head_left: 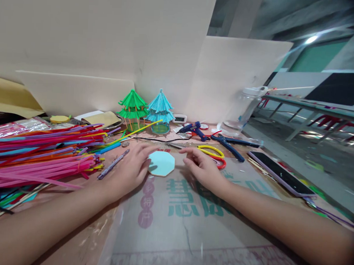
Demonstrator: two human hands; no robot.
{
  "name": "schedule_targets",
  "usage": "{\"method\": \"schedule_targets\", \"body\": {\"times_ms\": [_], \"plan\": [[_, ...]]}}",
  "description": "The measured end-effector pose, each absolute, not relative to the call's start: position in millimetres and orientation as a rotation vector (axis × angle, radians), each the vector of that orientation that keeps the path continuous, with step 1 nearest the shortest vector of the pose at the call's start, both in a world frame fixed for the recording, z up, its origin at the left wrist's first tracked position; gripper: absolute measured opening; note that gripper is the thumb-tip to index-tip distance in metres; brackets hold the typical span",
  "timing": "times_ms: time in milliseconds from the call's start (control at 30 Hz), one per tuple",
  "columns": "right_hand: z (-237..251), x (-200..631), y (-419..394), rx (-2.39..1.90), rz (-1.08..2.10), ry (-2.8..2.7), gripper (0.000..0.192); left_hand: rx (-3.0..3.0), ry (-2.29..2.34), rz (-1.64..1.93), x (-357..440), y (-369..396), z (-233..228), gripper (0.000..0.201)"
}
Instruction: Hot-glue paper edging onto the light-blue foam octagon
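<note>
A light blue octagonal piece [162, 163] lies flat on the plastic-covered table between my hands. My left hand [134, 164] is at its left edge, fingers apart and reaching over the rim; whether they touch it I cannot tell. To the right of the piece, a small gap away, is my right hand [201, 166], its fingers loosely curved and holding nothing. Just behind the right hand lie scissors [213, 151] with yellow and red handles. A purple pen [113, 164] rests left of my left hand.
Bundled pipe cleaners [47, 154] cover the left side. Green [132, 107] and blue [160, 108] pavilion models stand at the back, beside a glue gun [194, 130]. Pliers [229, 145], a clear bottle [241, 112] and a phone [280, 174] are on the right.
</note>
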State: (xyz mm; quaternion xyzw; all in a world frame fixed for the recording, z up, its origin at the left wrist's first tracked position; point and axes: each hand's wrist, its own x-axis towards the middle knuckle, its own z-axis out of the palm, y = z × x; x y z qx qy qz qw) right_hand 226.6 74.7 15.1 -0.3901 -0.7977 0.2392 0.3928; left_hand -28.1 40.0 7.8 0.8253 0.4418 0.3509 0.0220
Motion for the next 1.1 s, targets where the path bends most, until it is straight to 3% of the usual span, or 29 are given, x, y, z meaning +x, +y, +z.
{"method": "schedule_targets", "body": {"times_ms": [167,300,467,633,833,933,1100], "plan": [[15,226,74,-0.734,0.452,-2.242,0.030,2.714,1.239,0.479,-22,36,2,0.059],[17,227,68,-0.545,0.476,-2.621,0.050,2.636,1.092,0.585,-17,31,-1,0.039],[19,227,62,-0.675,0.451,-2.744,0.066,2.618,1.167,0.765,-19,31,9,0.027],[22,226,62,-0.686,0.433,-2.769,0.055,2.708,1.388,0.492,-38,54,-1,0.055],[20,228,67,-0.719,0.380,-2.743,0.051,2.605,1.819,0.565,-53,76,-8,0.054],[17,229,74,-0.708,0.316,-2.752,0.052,2.701,1.691,0.611,-49,72,-2,0.047],[15,238,99,-0.587,0.193,-2.826,0.050,2.628,1.336,0.508,-49,71,-4,0.061]]}}
